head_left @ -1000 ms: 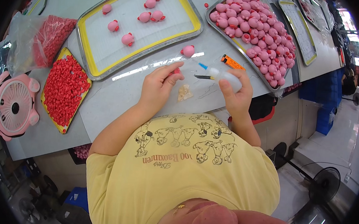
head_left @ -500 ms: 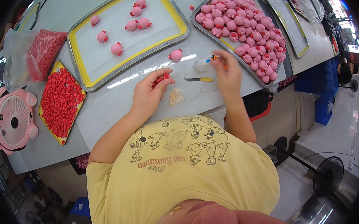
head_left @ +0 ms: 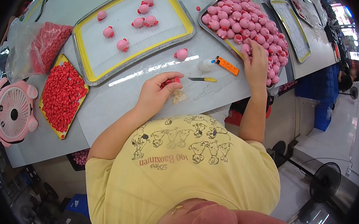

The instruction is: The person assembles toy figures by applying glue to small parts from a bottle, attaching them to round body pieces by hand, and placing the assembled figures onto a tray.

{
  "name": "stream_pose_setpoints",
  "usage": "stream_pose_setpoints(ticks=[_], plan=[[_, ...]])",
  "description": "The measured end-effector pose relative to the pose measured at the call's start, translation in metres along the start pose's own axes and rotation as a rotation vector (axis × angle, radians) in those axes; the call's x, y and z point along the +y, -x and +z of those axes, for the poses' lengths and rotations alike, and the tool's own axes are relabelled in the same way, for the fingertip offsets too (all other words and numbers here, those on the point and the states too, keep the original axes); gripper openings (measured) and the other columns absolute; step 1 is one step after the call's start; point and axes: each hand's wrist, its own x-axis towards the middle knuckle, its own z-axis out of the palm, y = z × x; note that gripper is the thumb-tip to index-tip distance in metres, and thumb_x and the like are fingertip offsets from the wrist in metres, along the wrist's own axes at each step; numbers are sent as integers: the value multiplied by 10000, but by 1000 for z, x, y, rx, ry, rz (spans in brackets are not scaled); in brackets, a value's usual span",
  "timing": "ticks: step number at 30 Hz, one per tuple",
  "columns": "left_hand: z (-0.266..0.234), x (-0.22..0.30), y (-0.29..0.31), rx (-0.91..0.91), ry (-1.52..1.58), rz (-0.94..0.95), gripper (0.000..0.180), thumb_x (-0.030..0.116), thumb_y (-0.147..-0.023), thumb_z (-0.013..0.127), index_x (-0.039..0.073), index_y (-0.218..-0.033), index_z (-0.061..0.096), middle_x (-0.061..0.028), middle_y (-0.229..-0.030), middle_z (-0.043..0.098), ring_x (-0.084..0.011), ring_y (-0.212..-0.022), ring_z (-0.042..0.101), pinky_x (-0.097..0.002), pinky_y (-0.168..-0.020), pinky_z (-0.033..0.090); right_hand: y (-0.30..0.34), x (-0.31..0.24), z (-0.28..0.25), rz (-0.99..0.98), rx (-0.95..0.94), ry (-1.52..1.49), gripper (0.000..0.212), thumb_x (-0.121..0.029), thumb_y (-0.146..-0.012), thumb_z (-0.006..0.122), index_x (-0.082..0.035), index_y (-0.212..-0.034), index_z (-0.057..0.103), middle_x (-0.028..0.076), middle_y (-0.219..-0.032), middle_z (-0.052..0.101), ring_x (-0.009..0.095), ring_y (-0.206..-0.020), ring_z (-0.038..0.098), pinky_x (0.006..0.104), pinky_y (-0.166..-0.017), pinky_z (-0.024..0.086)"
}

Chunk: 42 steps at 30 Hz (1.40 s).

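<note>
On the desk (head_left: 111, 99), a metal tray (head_left: 151, 39) with scattered pink balls (head_left: 122, 44) lies left of a heaped tray (head_left: 220, 39). The right hand (head_left: 256, 63) is over its near edge, fingers curved at one pink ball (head_left: 246, 48) (gripped or not, I cannot tell). The left hand (head_left: 156, 90) pinches small red pieces (head_left: 176, 79).

Left hand (head_left: 156, 91) holding red pieces (head_left: 176, 79), right hand (head_left: 257, 64) touching pink figure (head_left: 246, 48)

I wear a yellow short-sleeved T-shirt (head_left: 183, 183). Noted across its front: several dark-outlined dogs (head_left: 171, 139), plus reddish lettering (head_left: 163, 160). Gold-coloured jewellery (head_left: 177, 209) shows at my neck.
</note>
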Motion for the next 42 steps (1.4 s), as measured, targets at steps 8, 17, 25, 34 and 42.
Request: stream_pose_setpoints(ticks=[8, 17, 25, 34, 42], plan=[[2, -2, 2, -31, -111, 77, 229, 111, -849, 609, 54, -1070, 621, 30, -836, 575, -18, -658, 459, -164, -535, 375, 47, -76, -19, 76, -62, -1131, 375, -10, -765, 661, -6, -1128, 566, 97, -1187, 395, 144, -995, 486, 265, -815, 436], [-6, -6, 5, -53, -231, 258, 271, 37, -808, 612, 29, -1079, 614, -33, -831, 587, -95, -739, 545, -221, -662, 449, 48, -124, -10, -122, -152, -946, 394, -19, -722, 685, -12, -1100, 572, 125, -1080, 530, 252, -927, 558, 307, -805, 460], [-10, -7, 7, -50, -355, 294, 267, 39, -779, 639, 14, -1044, 628, -61, -843, 626, -131, -748, 570, -249, -684, 461, 52, -132, -2, -184, -99, -905, 386, -18, -675, 718, -17, -1037, 584, 116, -1029, 560, 257, -905, 565, 313, -764, 481], [-11, -12, 8, 2, -322, 298, 382, 61, -752, 669, 63, -1104, 520, -64, -710, 622, -161, -629, 606, -266, -577, 471, 61, -133, 15, -235, -76, -958, 355, 46, -652, 715, -2, -987, 610, 102, -972, 566, 206, -882, 577, 286, -686, 524], [-7, -12, 2, -34, -303, 168, 314, 24, -775, 632, 52, -1033, 455, -64, -668, 615, -146, -588, 599, -256, -560, 465, 82, -127, 39, 186, -247, -1474, 340, 51, -665, 715, 0, -984, 608, 99, -960, 562, 162, -817, 543, 256, -733, 447]])
